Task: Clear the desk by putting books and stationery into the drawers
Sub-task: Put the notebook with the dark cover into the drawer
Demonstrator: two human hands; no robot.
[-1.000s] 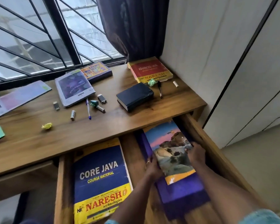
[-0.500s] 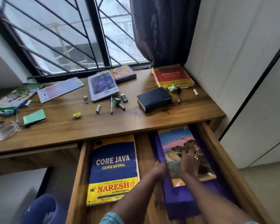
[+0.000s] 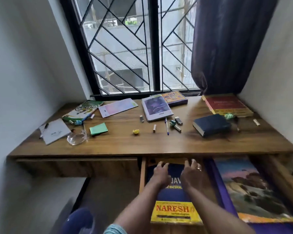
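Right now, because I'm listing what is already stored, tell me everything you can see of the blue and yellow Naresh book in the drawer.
The Naresh book is a paperback with a dark blue cover and a yellow band at its near end bearing NARESH in red. It lies flat, face up, on the left side of the open wooden drawer. The left hand and right hand rest on its far half, fingers stretched forward, hiding most of the title.

The left hand carries one gold-toned left-hand ring. The right hand carries one gold-toned right-hand ring. Both forearms are uncovered. A light teal sleeve of textured fabric covers the upper left arm at the frame edge.
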